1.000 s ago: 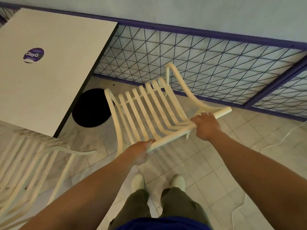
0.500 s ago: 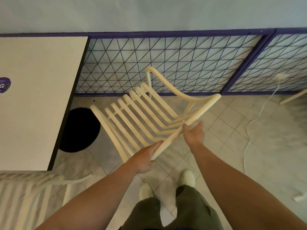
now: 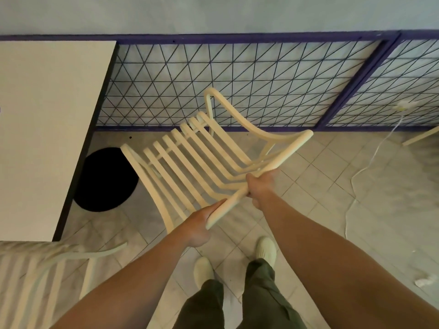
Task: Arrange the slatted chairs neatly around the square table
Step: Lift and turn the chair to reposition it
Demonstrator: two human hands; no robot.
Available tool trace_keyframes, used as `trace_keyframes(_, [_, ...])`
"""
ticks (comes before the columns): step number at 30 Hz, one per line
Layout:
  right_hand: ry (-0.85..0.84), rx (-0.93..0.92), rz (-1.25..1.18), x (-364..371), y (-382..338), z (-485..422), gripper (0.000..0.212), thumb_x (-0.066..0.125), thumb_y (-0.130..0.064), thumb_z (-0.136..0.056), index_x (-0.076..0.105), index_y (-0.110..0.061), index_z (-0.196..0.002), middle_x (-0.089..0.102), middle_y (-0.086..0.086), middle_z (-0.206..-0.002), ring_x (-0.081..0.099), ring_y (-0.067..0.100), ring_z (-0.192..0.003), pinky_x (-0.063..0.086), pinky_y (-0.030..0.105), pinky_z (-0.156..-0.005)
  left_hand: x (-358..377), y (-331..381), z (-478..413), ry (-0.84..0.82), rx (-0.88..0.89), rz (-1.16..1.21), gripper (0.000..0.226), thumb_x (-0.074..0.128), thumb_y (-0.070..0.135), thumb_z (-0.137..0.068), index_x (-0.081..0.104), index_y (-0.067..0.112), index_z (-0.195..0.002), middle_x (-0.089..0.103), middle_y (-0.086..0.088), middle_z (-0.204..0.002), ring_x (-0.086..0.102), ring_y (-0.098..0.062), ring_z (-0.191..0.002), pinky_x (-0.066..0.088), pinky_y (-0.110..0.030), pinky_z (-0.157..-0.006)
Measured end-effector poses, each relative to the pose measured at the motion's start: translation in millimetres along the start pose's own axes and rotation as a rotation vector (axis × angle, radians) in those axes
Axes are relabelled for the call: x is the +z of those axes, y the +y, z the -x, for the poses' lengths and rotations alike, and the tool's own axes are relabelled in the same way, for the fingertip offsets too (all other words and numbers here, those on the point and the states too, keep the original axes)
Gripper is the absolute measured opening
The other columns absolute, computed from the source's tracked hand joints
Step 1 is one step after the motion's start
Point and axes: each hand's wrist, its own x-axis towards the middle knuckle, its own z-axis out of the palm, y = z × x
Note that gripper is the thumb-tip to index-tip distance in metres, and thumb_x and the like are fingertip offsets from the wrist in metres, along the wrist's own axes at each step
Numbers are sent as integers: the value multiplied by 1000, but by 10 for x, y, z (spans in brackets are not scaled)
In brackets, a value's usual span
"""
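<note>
Nearest, two legs in dark green trousers (image 3: 261, 293) end in pale shoes (image 3: 266, 250) on the tiled floor (image 3: 308, 181). At the lower left, a second slatted chair (image 3: 35, 276) stands blurred against the near edge of the square table (image 3: 47, 127).

Both bare arms reach forward to a cream slatted chair (image 3: 190, 160). The left hand (image 3: 198, 227) has its fingers curled round the lower end of the chair's top rail. The right hand (image 3: 260, 186) clamps the same rail further up, near its middle. The chair is tilted, its rail running diagonally up to the right and its slats sloping away from the person. Whether its legs touch the floor cannot be told.

This chair sits just right of the table's right edge, partly over the black round base (image 3: 107, 179) under the table. Beyond it, a wire mesh fence (image 3: 237, 84) in a purple frame (image 3: 213, 38) runs across the view. A white cable (image 3: 370, 162) trails over the tiles at the right. Behind the fence rises a pale wall (image 3: 213, 13).
</note>
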Motion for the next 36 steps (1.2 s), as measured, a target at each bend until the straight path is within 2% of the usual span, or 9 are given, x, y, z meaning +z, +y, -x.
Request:
trace_keyframes(7, [-46,18,-3,-166,-52,-199,87,64,-7,-88,7,-27,-150,52,-1,-102,57,28,-98,55,58,-84,122,217,-39,14,5,42,99,58,-6,-87,15,54,-153,43,0,-147,47,-22,-125,46,-40,-102])
trace_keyframes(10, [-52,-5,21,-285,-116,-326,83,63,-7,-88,11,-25,-150,52,-5,-95,57,26,-96,56,54,-83,214,383,-104,36,1,68,100,57,-6,-87,15,56,-153,44,2,-145,47,-20,-122,46,-37,-97])
trace_keyframes(15, [-65,-50,45,-495,-289,-527,60,61,-2,-85,25,-21,-130,52,0,-102,58,20,-87,59,44,-63,356,660,-241,60,-9,102,107,60,-8,-85,12,60,-151,45,3,-139,48,-18,-112,46,-33,-90])
trace_keyframes(18, [-93,-73,80,-616,-390,-626,54,60,1,-85,27,-23,-121,53,0,-99,59,19,-84,57,39,-53,407,818,-330,64,-6,121,107,61,-7,-84,11,59,-151,45,2,-137,49,-18,-111,49,-36,-89])
trace_keyframes(20, [-102,-84,87,-696,-457,-703,56,60,3,-84,27,-21,-123,54,2,-101,61,21,-84,56,37,-49,441,928,-386,70,-2,134,105,63,-5,-84,12,57,-152,47,1,-135,50,-20,-111,50,-37,-89])
trace_keyframes(26, [-154,-98,113,-903,-647,-938,52,58,3,-84,29,-21,-120,54,5,-103,63,28,-87,58,47,-61,570,1252,-564,96,-5,195,105,62,-7,-84,13,53,-155,46,0,-132,50,-21,-110,45,-29,-76])
trace_keyframes(29, [-150,-101,136,-988,-723,-1032,54,60,4,-84,29,-19,-123,54,6,-103,63,27,-83,56,43,-55,628,1413,-631,103,-21,243,107,64,-8,-82,13,52,-155,45,1,-134,47,-19,-112,45,-31,-82])
trace_keyframes(33, [-179,-122,175,-1120,-820,-1150,59,60,5,-83,28,-24,-123,53,4,-101,62,24,-80,54,37,-48,770,1625,-708,131,-21,282,108,64,-7,-81,10,51,-155,45,3,-133,50,-20,-111,47,-32,-82])
trace_keyframes(36, [-235,-133,229,-1136,-903,-1219,60,61,7,-83,28,-28,-119,53,5,-104,62,26,-84,56,40,-53,885,1748,-747,191,-30,333,104,61,-8,-87,8,48,-157,42,3,-142,49,-22,-124,51,-37,-96])
